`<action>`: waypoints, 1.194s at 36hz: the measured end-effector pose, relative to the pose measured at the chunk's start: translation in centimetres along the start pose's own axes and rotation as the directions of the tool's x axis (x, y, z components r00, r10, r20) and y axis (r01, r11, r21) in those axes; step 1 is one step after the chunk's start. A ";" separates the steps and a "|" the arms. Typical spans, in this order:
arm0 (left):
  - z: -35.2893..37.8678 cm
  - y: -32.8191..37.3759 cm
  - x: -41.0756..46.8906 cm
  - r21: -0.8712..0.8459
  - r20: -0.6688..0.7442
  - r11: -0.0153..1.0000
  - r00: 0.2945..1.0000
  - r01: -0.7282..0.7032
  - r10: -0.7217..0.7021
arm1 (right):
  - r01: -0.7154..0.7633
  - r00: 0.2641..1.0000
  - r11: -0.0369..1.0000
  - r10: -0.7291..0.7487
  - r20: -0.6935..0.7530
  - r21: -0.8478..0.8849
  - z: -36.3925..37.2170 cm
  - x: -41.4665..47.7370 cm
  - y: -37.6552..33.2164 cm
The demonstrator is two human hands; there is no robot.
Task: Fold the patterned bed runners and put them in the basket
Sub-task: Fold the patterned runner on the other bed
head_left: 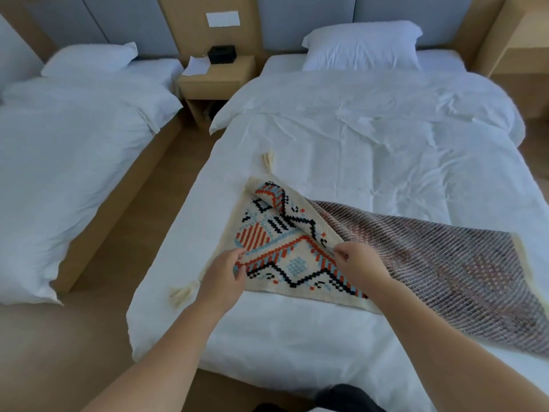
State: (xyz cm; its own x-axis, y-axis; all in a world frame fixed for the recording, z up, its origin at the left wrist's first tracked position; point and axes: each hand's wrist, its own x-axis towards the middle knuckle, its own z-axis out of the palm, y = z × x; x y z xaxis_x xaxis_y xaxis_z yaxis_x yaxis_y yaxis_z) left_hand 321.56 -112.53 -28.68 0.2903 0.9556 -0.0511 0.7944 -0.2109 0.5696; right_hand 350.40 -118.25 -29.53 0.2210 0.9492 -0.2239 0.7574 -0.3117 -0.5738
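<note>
Your left hand pinches the near edge of the bed runner, just right of a tassel. Your right hand grips the turned-over layer, reverse side spreading to its right across the bed. It looks a soft, limp, fairly thick weave: take it by edges and corners. No basket in view.

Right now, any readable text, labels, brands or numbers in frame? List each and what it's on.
None readable.
White wall plate above the nightstand: blank as far as can be seen.
Papers on the nightstand: any print is too small to read.
Black box beside them: no legible marking.
Patterned runner: woven geometric motifs only, no lettering.
</note>
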 end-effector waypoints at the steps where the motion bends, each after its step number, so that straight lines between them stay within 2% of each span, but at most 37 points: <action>1: -0.3 -0.2 0.4 0.007 -0.003 1.000 1.000 -0.002 0.002 | 0.000 1.000 1.000 0.000 0.000 0.002 0.1 0.6 -0.1; 10: -1.3 -3.0 5.8 0.000 0.044 1.000 0.999 0.000 0.000 | -0.073 0.997 0.996 0.075 0.033 -0.041 1.2 6.9 -1.8; 16: -0.3 -6.9 11.6 0.009 0.189 0.999 0.981 -0.049 0.046 | -0.211 0.963 0.965 0.233 0.135 -0.157 3.3 12.0 -3.5; 19: 0.6 -8.9 15.8 0.017 0.262 0.992 0.958 -0.122 0.113 | -0.306 0.935 0.938 0.328 0.134 -0.161 5.0 15.0 -3.9; 23: 2.8 -12.1 21.4 0.047 0.353 0.956 0.900 -0.291 0.256 | -0.404 0.894 0.896 0.429 0.127 -0.183 8.3 20.0 -3.8; 28: 5.6 -15.6 27.8 0.073 0.407 0.921 0.855 -0.382 0.322 | -0.419 0.890 0.899 0.435 0.137 -0.128 11.5 27.2 -3.6; 33: 7.9 -17.8 31.2 0.037 0.458 0.906 0.813 -0.422 0.360 | -0.388 0.907 0.882 0.417 0.060 -0.268 14.1 32.1 -2.0; 39: 9.7 -18.0 34.3 0.037 0.481 0.888 0.787 -0.458 0.386 | -0.477 0.879 0.871 0.474 -0.051 -0.118 15.8 34.0 -1.2; 43: 10.8 -16.5 37.1 0.031 0.449 0.855 0.772 -0.517 0.451 | -0.405 0.914 0.905 0.403 -0.042 -0.130 16.1 32.9 -2.6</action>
State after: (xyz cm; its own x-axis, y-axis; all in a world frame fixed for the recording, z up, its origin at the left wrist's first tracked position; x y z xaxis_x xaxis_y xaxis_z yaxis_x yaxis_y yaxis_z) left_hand 324.97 -75.83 -48.81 0.8213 0.5502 -0.1508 0.5459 -0.6810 0.4881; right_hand 345.85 -86.95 -48.08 0.5328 0.7440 -0.4031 0.6760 -0.6608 -0.3261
